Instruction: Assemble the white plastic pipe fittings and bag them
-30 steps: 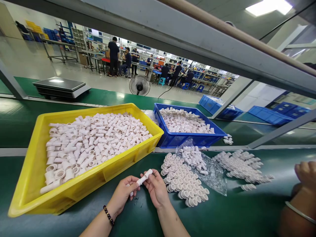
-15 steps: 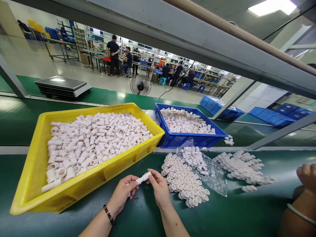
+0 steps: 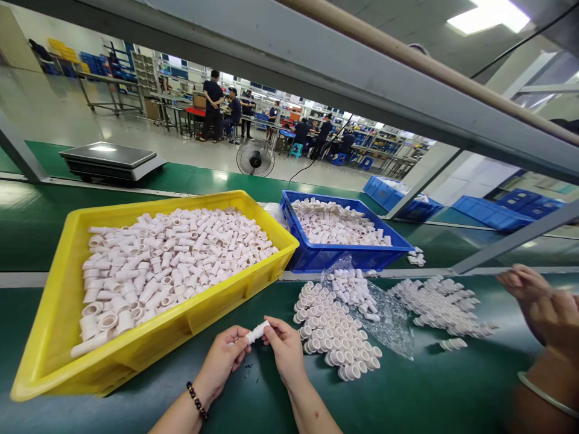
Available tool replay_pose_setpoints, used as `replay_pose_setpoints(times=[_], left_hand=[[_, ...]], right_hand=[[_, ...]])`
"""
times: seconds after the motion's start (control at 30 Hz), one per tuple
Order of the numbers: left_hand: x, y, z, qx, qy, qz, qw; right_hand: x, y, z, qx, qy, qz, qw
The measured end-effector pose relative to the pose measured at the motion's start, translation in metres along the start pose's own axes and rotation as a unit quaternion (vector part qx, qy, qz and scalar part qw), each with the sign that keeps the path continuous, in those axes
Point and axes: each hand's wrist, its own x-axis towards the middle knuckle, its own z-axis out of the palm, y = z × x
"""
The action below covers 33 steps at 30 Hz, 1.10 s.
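Observation:
A white plastic pipe fitting [image 3: 257,333] is held level between my two hands over the green work surface. My left hand [image 3: 225,354], with a dark bead bracelet at the wrist, pinches its left end. Fingertips of my right hand [image 3: 286,349] close on the right end. Left of the hands stands a yellow bin [image 3: 181,328] heaped with white pipe fittings [image 3: 176,250]. Close to my right hand, many short white fittings [image 3: 337,334] stand in tight rows, open ends up. Smaller white fittings [image 3: 350,289] lie loose on a clear plastic bag [image 3: 395,331].
Behind, a blue bin [image 3: 348,259] holds more white pieces. A co-worker's hands [image 3: 543,301] are at the right edge, by another group of fittings [image 3: 446,304]. A scale [image 3: 111,160] stands at back left. A metal frame beam [image 3: 316,66] crosses overhead.
My hands keep hold of the fitting, and the right fingers now cover its right end more. The co-worker's hands at the right have come further into view.

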Motion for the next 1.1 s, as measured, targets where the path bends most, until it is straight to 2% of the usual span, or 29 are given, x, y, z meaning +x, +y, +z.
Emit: replay_pose_setpoints(times=[0.23, 0.47, 0.53, 0.6, 0.67, 0.9, 1.0, 1.1], left_hand=[[-0.001, 0.004, 0.001, -0.008, -0.028, -0.005, 1.0], [0.001, 0.005, 0.002, -0.082, -0.048, -0.029, 0.995], [0.002, 0.005, 0.002, -0.105, -0.034, -0.026, 0.994], [0.003, 0.005, 0.001, -0.129, -0.021, -0.023, 0.991], [0.004, 0.005, 0.0, -0.142, -0.018, -0.023, 0.989], [0.005, 0.004, 0.0, -0.124, -0.024, -0.019, 0.992], [0.003, 0.005, 0.001, -0.109, -0.019, -0.008, 0.994], [0.002, 0.006, 0.002, -0.096, -0.021, -0.006, 0.995]], right_hand=[[-0.004, -0.003, -0.002, -0.029, 0.009, -0.02, 0.999], [-0.006, -0.035, -0.02, -0.145, 0.086, -0.09, 0.982], [-0.004, -0.043, -0.029, -0.23, 0.101, -0.147, 0.957], [-0.001, -0.048, -0.037, -0.33, 0.091, -0.2, 0.918], [0.001, -0.049, -0.044, -0.414, 0.078, -0.222, 0.879], [0.004, -0.044, -0.047, -0.617, 0.074, -0.189, 0.76], [0.003, -0.045, -0.046, -0.655, 0.083, -0.171, 0.732], [0.004, -0.047, -0.048, -0.669, 0.088, -0.16, 0.721]])
